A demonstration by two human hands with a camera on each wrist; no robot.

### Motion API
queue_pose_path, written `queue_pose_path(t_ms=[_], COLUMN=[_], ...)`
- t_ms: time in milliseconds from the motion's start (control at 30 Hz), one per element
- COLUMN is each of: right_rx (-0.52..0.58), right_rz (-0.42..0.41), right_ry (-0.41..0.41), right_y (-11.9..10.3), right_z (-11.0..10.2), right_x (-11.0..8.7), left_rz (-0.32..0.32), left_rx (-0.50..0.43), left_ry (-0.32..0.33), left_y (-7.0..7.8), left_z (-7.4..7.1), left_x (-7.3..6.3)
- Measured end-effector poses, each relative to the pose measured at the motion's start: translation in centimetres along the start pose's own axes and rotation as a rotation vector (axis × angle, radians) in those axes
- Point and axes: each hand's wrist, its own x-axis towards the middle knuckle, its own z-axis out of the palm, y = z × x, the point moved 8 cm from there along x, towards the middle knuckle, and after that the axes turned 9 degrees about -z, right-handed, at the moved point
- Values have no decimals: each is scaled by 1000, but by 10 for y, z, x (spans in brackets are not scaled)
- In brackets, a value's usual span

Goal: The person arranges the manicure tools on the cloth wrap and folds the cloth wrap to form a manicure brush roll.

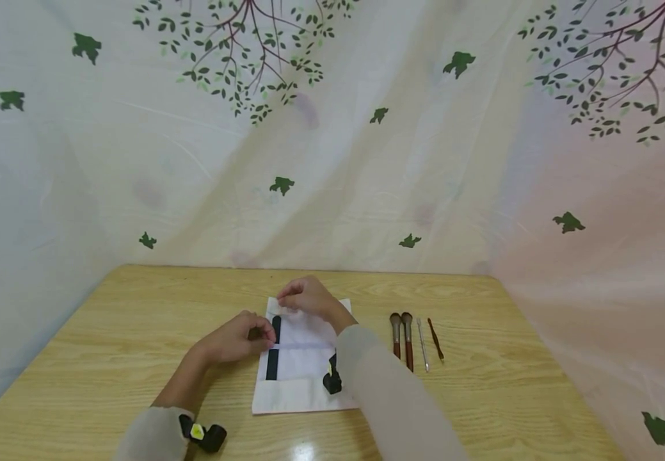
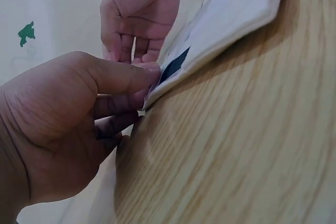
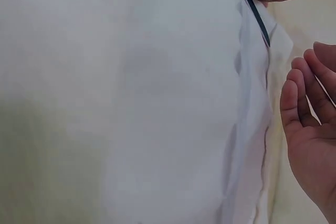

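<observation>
A white cloth tool roll [image 1: 303, 396] lies spread out on the table, with folded flaps at its near and far ends and a band across its middle. Along its left side a flat black strip-like tool [image 1: 272, 365] passes under the band; its exact kind is unclear. My left hand [image 1: 239, 339] pinches the roll's left edge by the band, thumb above and fingers beneath, as the left wrist view shows. Over the far left corner hovers my right hand [image 1: 310, 298], fingers loosely bent. The right wrist view shows nothing between the fingers of that hand [image 3: 315, 124].
To the right of the roll lie two brushes [image 1: 407, 333] with dark bristles, a thin silver tool [image 1: 422, 346] and a slim brown tool [image 1: 435, 339]. They rest on a wooden table [image 1: 153, 320]. A leaf-patterned curtain [image 1: 338, 211] hangs behind.
</observation>
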Motion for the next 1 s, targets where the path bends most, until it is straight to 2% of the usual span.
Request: queue_pose_path(t_ms=[100,267,433,667,833,1000], right_rx=[-67,-115,-208,-328,-379,-408], right_rz=[-32,-66,-122,-184,-199,-221], right_ry=[-7,-28,-32,-52,-56,-58], right_y=[-9,-23,-39,-57,-60,-59], right_z=[-8,-22,-37,-59,-78,-96], right_x=[1,-1,-5,-13,-24,-38], left_rz=[-10,-77,-66,-18,-33,-58], left_rx=[10,20,32,74,87,117], left_ry=[17,61,101,77,41,28], left_y=[2,4,15,32,35,32], left_z=[-1,-4,-9,-4,5,13], left_x=[0,0,3,5,6,10])
